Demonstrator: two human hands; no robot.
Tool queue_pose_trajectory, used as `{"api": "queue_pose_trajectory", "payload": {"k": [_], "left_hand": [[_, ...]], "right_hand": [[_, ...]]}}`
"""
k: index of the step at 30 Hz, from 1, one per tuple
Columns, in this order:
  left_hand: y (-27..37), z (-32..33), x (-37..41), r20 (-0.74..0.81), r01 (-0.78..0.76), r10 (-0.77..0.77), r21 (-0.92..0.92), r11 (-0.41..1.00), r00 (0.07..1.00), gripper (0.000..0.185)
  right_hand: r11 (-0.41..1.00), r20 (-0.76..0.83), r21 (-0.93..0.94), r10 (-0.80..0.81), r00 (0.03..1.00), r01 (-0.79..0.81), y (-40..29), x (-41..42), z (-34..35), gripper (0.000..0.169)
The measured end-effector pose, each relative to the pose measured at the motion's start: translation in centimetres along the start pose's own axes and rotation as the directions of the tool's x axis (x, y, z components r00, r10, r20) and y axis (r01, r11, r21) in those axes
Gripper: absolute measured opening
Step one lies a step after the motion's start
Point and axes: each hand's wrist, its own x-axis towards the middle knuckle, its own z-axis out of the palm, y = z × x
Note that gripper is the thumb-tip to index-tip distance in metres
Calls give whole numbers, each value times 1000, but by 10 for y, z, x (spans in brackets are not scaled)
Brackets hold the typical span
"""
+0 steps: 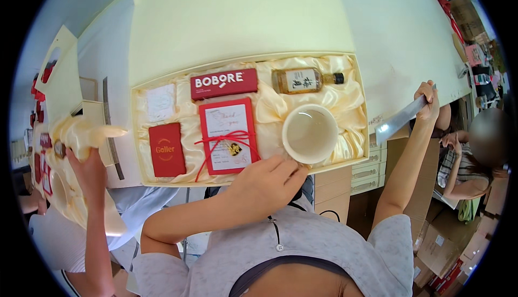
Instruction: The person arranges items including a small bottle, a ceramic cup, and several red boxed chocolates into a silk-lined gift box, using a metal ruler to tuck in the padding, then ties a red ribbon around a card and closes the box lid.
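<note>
A cream gift box (243, 52), lid raised, lies before me, lined with pale satin. My left hand (269, 183) is bent over its front edge, just below a white ceramic cup (310, 134); whether its hidden fingertips grip anything is unclear. My right hand (427, 99), out to the right, grips a flat, shiny, blade-like strip (400, 119). The box also holds a small bottle of amber liquid (299, 80), a maroon Bobore carton (223, 84), a red Galler box (167, 150), a white patterned packet (160, 102) and a red-bordered card (226, 123) tied with red cord and a gold heart charm.
At left, another person's hand (87, 163) holds bunched satin over a second filled box (60, 191). A dark flat strip (113, 131) lies on the white table (396, 42) between the boxes. A seated person (465, 179) and several cardboard cartons (439, 242) are at right.
</note>
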Motion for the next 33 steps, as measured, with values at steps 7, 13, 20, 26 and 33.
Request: {"api": "queue_pose_trajectory", "payload": {"k": [7,13,20,26,33], "left_hand": [[-78,-81,37,-383,112,-105,-3,994,918,15],[-119,-81,69,-221,100,25,538,837,975,9],[-123,-73,72,-148,17,107,656,755,983,4],[-122,-73,85,-43,-46,106,696,717,993,10],[-129,-72,82,27,-141,159,618,773,987,12]], "right_hand": [[896,15,-266,373,928,-356,5,57,-3,43],[882,5,-267,405,915,-389,43,71,3,42],[879,-18,-212,434,901,-428,64,69,-12,41],[869,-54,-236,435,899,-434,86,74,-19,39],[869,216,-276,472,855,-410,100,69,-30,37]]}}
